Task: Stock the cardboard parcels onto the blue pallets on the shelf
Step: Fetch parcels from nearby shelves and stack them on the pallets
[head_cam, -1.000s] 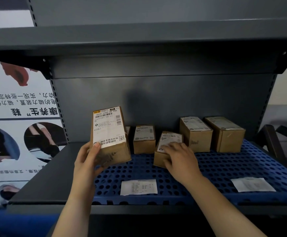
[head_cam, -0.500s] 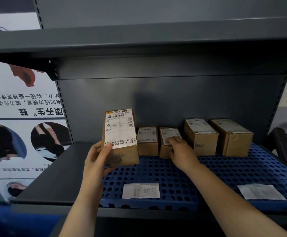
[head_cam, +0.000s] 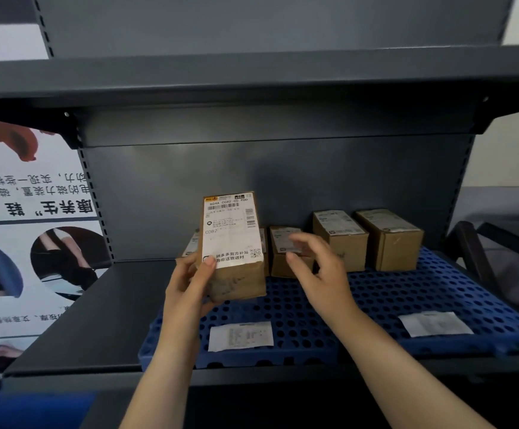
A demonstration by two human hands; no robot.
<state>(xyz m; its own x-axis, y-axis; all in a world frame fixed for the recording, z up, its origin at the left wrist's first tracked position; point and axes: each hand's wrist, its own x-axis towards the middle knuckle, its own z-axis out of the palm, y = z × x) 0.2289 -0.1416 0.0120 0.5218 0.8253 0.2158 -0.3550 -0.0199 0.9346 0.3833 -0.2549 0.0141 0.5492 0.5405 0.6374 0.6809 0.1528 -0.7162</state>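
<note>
My left hand grips a cardboard parcel with a white shipping label, held tilted above the left part of the blue perforated pallet. My right hand hovers open, fingers spread, just in front of a small parcel standing at the back of the pallet, apart from it. Two larger parcels stand to its right against the shelf back. Behind the held parcel, more small parcels are mostly hidden.
Two white paper slips lie near the pallet's front edge. The grey metal shelf extends bare to the left of the pallet. An upper shelf overhangs. A printed poster stands at the left.
My right hand has let go of the small parcel, now at the back of the pallet, and drawn back open. My left hand has carried the labelled parcel rightward, over the pallet.
</note>
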